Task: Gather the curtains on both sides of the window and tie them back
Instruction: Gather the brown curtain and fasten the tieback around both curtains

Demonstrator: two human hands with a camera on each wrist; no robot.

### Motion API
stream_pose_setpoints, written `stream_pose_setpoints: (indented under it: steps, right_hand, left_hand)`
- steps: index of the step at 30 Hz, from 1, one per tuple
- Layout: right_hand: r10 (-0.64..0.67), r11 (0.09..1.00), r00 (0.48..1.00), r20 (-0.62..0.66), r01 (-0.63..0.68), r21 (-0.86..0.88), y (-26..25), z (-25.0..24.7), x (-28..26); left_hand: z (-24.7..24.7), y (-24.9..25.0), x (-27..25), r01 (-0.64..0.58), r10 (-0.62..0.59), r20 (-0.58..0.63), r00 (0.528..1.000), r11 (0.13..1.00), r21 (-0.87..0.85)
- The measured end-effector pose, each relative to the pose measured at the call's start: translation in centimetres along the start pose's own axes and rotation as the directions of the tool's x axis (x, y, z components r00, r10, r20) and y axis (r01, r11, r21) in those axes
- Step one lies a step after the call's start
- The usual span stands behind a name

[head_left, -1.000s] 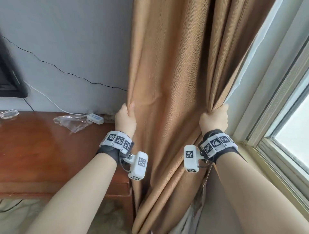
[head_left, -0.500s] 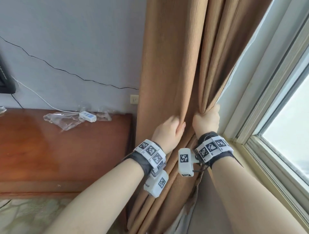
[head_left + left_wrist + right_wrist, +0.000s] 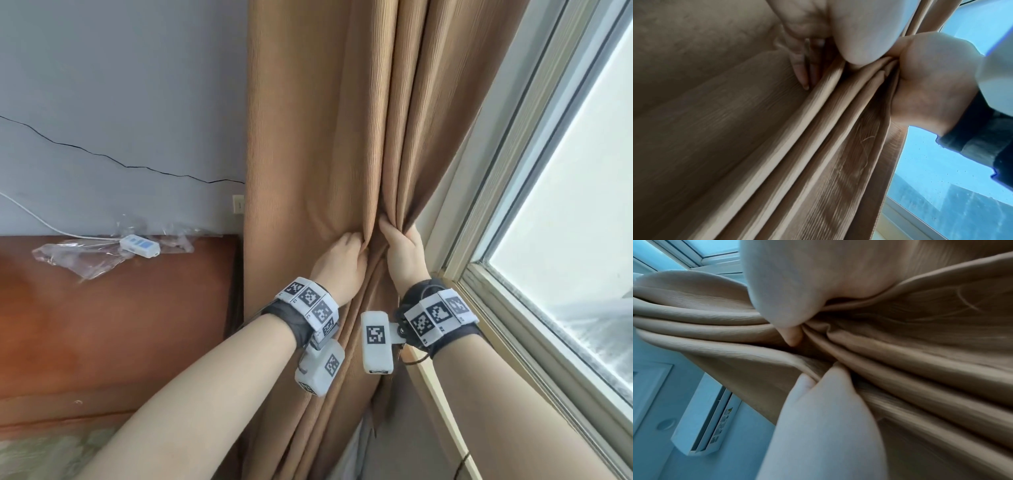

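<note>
A tan ribbed curtain (image 3: 325, 137) hangs beside the window, drawn into vertical folds. My left hand (image 3: 356, 245) pinches a fold at mid height, its fingers (image 3: 801, 68) tucked into the cloth and the thumb over the front. Right beside it, my right hand (image 3: 390, 229) grips the bunched folds on the window side; it also shows in the left wrist view (image 3: 931, 81). In the right wrist view the curtain (image 3: 920, 353) puckers into a tight bundle under that hand's fingertip (image 3: 792, 337). No tie-back is in view.
A wooden desk (image 3: 102, 325) stands left of the curtain with a clear plastic bag (image 3: 85, 257) and a white corded box (image 3: 139, 245) on it. A wall socket (image 3: 238, 204) sits by the curtain's edge. The window frame (image 3: 513, 274) runs along the right.
My left hand slid right from the curtain's left edge to just beside the right hand, drawing the cloth into folds. The right hand kept its grip.
</note>
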State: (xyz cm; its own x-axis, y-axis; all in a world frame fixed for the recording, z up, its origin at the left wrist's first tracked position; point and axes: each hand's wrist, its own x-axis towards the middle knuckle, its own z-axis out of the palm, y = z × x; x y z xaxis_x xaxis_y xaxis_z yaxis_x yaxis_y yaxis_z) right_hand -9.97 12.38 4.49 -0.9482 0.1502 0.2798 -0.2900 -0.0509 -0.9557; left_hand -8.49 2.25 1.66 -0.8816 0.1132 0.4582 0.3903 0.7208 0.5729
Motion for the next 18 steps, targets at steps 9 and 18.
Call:
stream_pose_setpoints:
  steps: [9, 18]
  right_hand:
    - [-0.032, 0.996, 0.997, 0.07, 0.038, -0.084, 0.1, -0.8, -0.6]
    - [-0.166, 0.941, 0.982, -0.089, 0.131, -0.314, 0.6, -0.5, 0.9]
  left_hand:
    - [0.3, 1.6, 0.7, 0.004, -0.021, 0.209, 0.978, 0.997, 0.079]
    - [0.9, 0.5, 0.6, -0.033, 0.072, 0.326, 0.943, 0.992, -0.124]
